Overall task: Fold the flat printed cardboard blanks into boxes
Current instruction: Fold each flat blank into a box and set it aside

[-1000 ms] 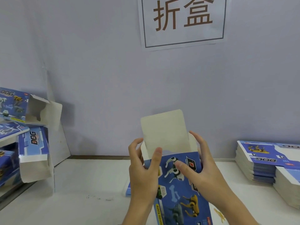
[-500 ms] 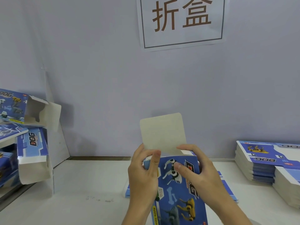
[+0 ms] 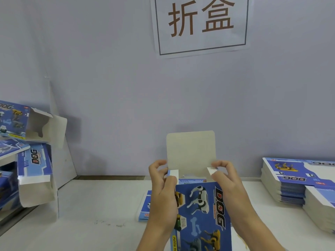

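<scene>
You are holding a blue box (image 3: 203, 212) up in front of you, above the white table (image 3: 101, 205). The box has dogs, a bone and the word DOG printed on it. Its top is open, and the big plain lid flap (image 3: 190, 151) stands straight up at the back. Your left hand (image 3: 163, 194) grips the left side of the box, and its curled finger and thumb pinch the small white side flap (image 3: 173, 173) at the top left corner. Your right hand (image 3: 229, 189) grips the right side of the box, and its finger and thumb pinch the other small side flap (image 3: 211, 170) at the top right corner. Both small flaps are tipped in a little toward the open top. A flat blue blank (image 3: 145, 205) lies on the table just behind your left hand, partly hidden by it. On your right sits a tall stack of flat blanks (image 3: 290, 185), well apart from your hands. On your left, folded boxes (image 3: 34, 169) are piled up near the wall, with their end flaps hanging open. A white paper sign (image 3: 201, 24) with two big brown characters hangs on the pale wall (image 3: 108, 78) above.
</scene>
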The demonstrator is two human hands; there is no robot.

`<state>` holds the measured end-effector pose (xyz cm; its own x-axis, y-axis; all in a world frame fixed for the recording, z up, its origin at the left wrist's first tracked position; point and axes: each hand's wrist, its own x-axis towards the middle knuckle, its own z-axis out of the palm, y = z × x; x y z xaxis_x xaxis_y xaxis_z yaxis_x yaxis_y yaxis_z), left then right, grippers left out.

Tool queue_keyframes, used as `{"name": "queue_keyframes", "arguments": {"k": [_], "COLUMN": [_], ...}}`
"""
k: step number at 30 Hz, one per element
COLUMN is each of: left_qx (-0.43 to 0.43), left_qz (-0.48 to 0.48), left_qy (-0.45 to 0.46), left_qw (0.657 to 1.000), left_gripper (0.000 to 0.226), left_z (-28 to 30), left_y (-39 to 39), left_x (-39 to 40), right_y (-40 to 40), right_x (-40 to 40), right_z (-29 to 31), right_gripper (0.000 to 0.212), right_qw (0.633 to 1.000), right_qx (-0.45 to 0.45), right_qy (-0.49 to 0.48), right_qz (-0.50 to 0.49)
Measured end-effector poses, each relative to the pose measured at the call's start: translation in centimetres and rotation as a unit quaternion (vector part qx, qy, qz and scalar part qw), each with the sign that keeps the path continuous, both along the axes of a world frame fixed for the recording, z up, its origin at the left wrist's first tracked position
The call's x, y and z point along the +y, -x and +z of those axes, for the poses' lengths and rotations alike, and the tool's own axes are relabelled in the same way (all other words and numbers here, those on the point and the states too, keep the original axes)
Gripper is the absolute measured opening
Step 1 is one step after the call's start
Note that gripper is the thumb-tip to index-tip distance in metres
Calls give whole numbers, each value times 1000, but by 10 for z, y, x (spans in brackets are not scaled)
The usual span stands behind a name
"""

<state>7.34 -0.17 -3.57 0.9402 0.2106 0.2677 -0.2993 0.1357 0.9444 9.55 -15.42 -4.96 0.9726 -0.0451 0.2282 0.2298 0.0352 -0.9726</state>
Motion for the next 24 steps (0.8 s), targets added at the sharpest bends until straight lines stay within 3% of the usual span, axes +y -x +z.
{"name": "queue_keyframes", "arguments": {"k": [6,10,14,18,24], "left_qx": [-6,-14,-48,-37,-31], "left_qz": [-50,-35,-9,-34,-49], "left_qy": [1,3,-20,12,8], "left_qw": [999,999,999,999,998], "left_gripper": [46,47,66,56,41], "left_z": [0,-1,0,-4,-6], "left_y": [-2,-3,-2,-4,-6], "left_x": [2,2,3,2,5], "right_y": [0,1,3,2,2], "right_x": [4,4,3,4,1], "right_z": [2,4,5,4,6], "right_gripper": [29,39,36,31,52], "right_qw": [1000,1000,1000,999,996], "right_qx": [-13,-18,-13,-1,17], "right_qy": [-21,-16,-21,-33,-43], "right_qz": [-11,15,18,31,80]}}
